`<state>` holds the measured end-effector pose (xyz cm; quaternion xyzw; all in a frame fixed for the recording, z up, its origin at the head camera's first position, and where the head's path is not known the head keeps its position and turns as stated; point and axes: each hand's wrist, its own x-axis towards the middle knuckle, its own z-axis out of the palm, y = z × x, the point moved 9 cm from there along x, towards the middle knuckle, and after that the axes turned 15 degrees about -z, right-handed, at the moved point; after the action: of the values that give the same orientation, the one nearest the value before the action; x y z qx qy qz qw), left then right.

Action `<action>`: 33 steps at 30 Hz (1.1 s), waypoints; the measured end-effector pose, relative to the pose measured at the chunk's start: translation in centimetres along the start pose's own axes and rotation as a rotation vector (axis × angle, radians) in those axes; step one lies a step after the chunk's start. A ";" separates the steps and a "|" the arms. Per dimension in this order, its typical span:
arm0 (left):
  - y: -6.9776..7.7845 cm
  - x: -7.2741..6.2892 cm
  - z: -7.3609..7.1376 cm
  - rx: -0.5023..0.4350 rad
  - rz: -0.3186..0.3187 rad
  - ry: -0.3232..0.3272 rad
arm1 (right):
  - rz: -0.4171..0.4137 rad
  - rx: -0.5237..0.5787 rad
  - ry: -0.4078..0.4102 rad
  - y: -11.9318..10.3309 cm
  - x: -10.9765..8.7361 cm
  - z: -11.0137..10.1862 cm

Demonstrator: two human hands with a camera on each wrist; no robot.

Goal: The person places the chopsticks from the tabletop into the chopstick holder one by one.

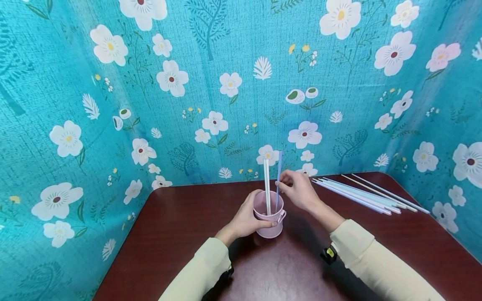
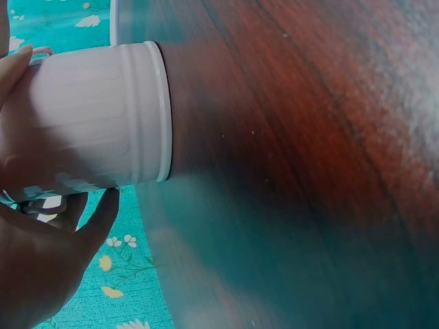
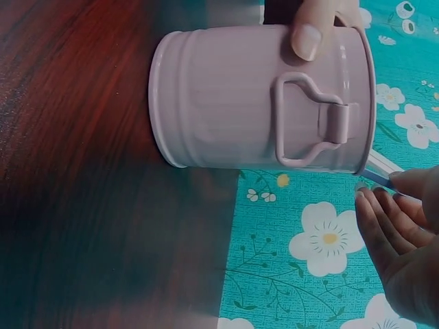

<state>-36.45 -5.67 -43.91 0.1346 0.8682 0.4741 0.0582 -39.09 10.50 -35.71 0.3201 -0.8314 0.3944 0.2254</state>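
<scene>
My left hand (image 1: 244, 217) grips a small pale pink metal bucket (image 1: 269, 232), its thumb across the front and its fingers around the far side. The bucket stands upright on the table, with a wire handle (image 3: 281, 123) on its side. Two white sticks (image 1: 266, 179) lean inside it, side by side. My right hand (image 1: 299, 190) pinches a thin blue stick (image 1: 280, 167) just above the rim, between thumb and fingertips. The stick's lower end is inside the bucket. In the right wrist view, the left thumb (image 3: 309, 42) presses on the bucket wall.
To the right, a loose pile of long thin sticks (image 1: 361, 196), in blue, white and cream, lies on the dark red wooden table (image 1: 180, 234). A teal flowered cloth (image 1: 241, 104) hangs right behind the table's back edge and along both sides.
</scene>
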 end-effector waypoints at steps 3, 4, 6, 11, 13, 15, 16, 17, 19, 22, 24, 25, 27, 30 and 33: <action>0.1 0.0 -0.1 0.005 0.004 0.003 | -0.005 -0.001 -0.003 -0.1 0.0 0.2; 0.1 0.0 -0.1 0.003 0.005 0.002 | -0.011 -0.003 -0.005 -0.1 0.0 0.3; 0.3 -0.1 -0.2 -0.005 0.006 -0.002 | -0.024 -0.008 -0.011 -0.1 0.0 0.5; 0.3 -0.1 -0.2 -0.011 0.003 -0.006 | -0.034 -0.019 -0.036 0.1 0.0 1.2; 0.3 -0.1 -0.2 -0.008 -0.002 -0.007 | -0.025 -0.024 -0.046 0.2 -0.1 1.4; 0.2 -0.1 -0.2 -0.007 -0.002 -0.009 | -0.014 -0.029 -0.056 0.4 -0.1 1.6; 0.3 -0.1 -0.1 -0.008 -0.002 -0.011 | -0.008 -0.030 -0.061 0.5 -0.2 1.7; 0.3 -0.1 -0.1 -0.008 -0.001 -0.013 | -0.005 -0.032 -0.067 0.6 -0.2 1.7; 0.3 -0.1 -0.1 -0.010 0.002 -0.015 | 0.002 -0.038 -0.080 0.8 -0.3 1.9; 0.3 -0.1 -0.1 -0.013 0.001 -0.018 | 0.012 -0.038 -0.096 0.9 -0.5 2.1; 0.2 -0.1 -0.1 -0.013 0.000 -0.016 | 0.015 -0.036 -0.105 1.0 -0.5 2.3; 0.2 -0.1 -0.1 -0.014 0.000 -0.014 | 0.013 -0.031 -0.107 1.0 -0.4 2.3; 0.2 -0.1 -0.1 -0.015 0.002 -0.012 | 0.008 -0.022 -0.113 0.9 -0.3 2.5; 0.2 -0.2 -0.1 -0.016 0.011 -0.012 | 0.001 -0.013 -0.127 0.6 -0.1 2.8; 0.2 -0.2 0.0 -0.016 0.016 -0.015 | -0.001 -0.014 -0.147 0.6 -0.1 3.0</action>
<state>-36.22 -5.63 -43.70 0.1445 0.8627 0.4807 0.0619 -39.80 8.37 -37.83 0.3469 -0.8483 0.3640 0.1663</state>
